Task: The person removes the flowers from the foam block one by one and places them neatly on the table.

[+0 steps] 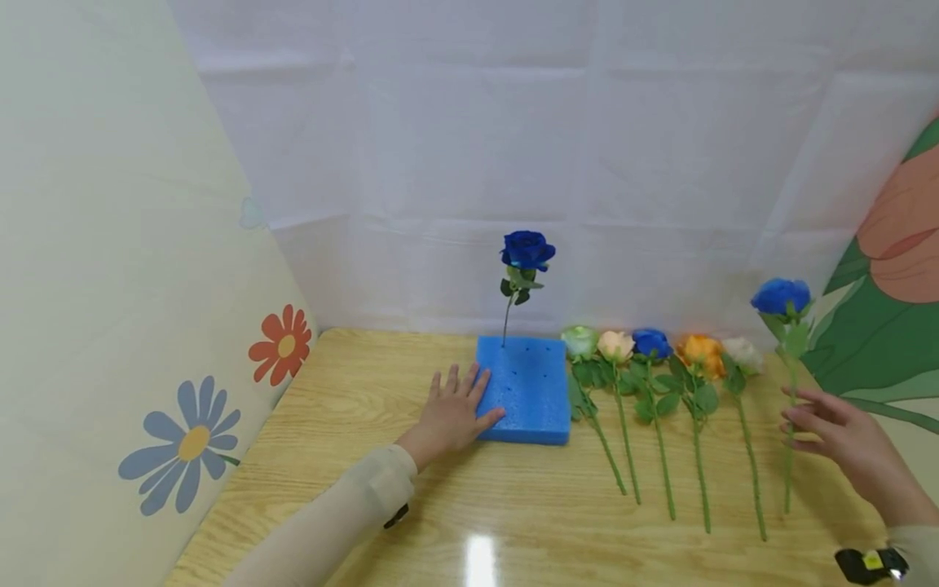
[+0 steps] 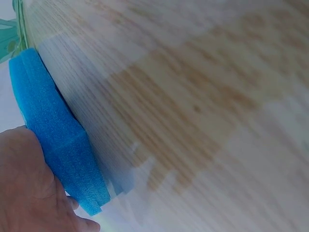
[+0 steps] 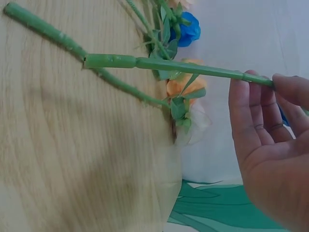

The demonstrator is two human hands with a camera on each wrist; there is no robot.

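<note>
A blue foam block (image 1: 531,399) with small holes in its top lies on the table. My left hand (image 1: 456,408) rests along its left edge with fingers spread; the left wrist view shows the hand (image 2: 29,183) against the block (image 2: 58,125). One dark blue rose (image 1: 526,251) stands upright in the block's back left part. To the far right my right hand (image 1: 836,428) pinches the green stem of another blue rose (image 1: 782,297), held upright above the table. In the right wrist view the stem (image 3: 188,67) passes between thumb and fingertips, its cut end free.
Between the block and my right hand, several roses lie side by side: green (image 1: 581,341), peach (image 1: 616,346), blue (image 1: 651,344), orange (image 1: 702,355) and white (image 1: 743,354). A white cloth (image 1: 455,163) hangs behind the wooden table (image 1: 587,530). Flower-patterned panels flank both sides.
</note>
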